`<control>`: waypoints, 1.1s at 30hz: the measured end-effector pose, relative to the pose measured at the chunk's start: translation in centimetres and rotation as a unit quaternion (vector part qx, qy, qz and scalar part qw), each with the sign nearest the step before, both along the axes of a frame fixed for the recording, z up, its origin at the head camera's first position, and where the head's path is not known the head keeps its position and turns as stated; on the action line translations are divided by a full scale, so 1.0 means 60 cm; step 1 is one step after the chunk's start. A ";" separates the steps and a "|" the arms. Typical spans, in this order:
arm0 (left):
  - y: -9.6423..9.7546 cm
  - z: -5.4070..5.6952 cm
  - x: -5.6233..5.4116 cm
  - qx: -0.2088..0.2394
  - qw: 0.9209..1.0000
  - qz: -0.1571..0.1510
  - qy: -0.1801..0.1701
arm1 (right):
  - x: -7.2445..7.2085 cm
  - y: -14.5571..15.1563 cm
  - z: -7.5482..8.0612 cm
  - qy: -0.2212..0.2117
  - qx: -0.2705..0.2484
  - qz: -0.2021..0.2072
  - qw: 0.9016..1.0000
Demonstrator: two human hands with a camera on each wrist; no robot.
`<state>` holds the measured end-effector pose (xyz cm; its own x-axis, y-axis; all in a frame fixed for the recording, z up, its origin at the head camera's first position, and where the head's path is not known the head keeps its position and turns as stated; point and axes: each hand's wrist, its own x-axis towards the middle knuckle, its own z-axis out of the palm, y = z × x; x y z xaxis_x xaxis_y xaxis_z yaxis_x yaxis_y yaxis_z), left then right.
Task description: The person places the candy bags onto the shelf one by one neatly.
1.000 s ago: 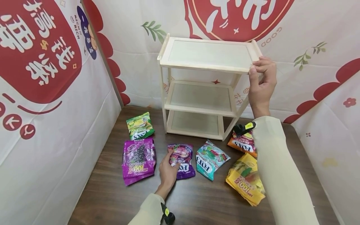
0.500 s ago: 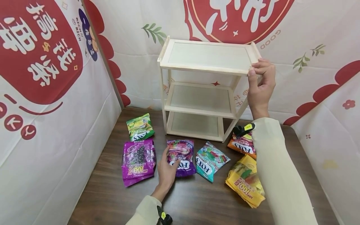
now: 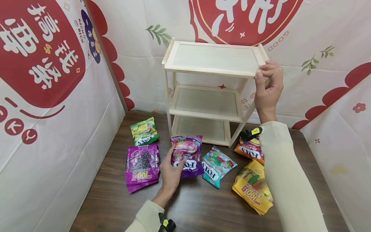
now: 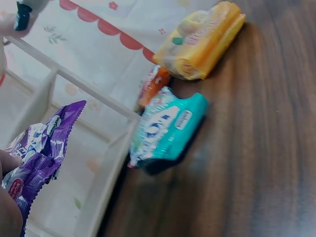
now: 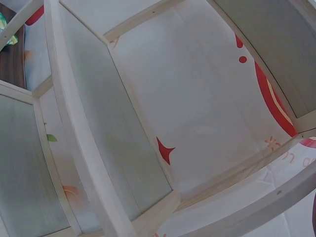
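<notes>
My left hand (image 3: 170, 172) grips a purple Fox's Berries candy bag (image 3: 186, 154) by its left side, thumb across its front. In the head view the bag overlaps the front edge of the lowest shelf; the left wrist view shows its crimped purple end raised beside the rack. My right hand (image 3: 270, 87) holds the right front corner of the top shelf of a pale wooden three-tier rack (image 3: 208, 71), thumb at the front edge and fingers over the side. The right wrist view shows only the rack's shelves and frame (image 5: 84, 123), not the hand.
A green Fox's bag (image 3: 144, 130) and a purple grape candy bag (image 3: 142, 166) lie at left. Right of the held bag lie a teal Fox's bag (image 3: 218, 166), an orange Fox's bag (image 3: 250, 149) and a yellow candy bag (image 3: 252, 188). Printed cloth walls (image 3: 139, 74) surround the wooden table (image 3: 203, 206).
The left hand has picked up the purple Fox's bag from the table and moved it up and toward the rack. The right hand stays on the rack's corner.
</notes>
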<state>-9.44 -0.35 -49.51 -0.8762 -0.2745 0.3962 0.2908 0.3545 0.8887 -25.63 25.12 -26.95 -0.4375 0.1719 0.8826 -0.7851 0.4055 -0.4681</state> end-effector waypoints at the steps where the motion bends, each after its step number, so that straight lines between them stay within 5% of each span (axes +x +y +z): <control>1: -0.001 0.005 -0.001 0.000 1.000 -0.001 0.008 | 0.000 0.000 0.000 0.000 -0.001 0.000 1.000; 8: -0.010 0.052 -0.012 0.000 0.997 -0.017 0.070 | -0.001 0.000 0.001 0.001 0.001 0.001 1.000; 23: -0.021 0.144 -0.034 0.021 0.991 -0.020 0.133 | 0.001 -0.001 0.001 0.003 -0.005 0.000 1.000; 33: -0.030 0.213 -0.062 0.009 0.973 -0.022 0.231 | 0.000 0.001 0.000 0.005 -0.006 0.008 1.000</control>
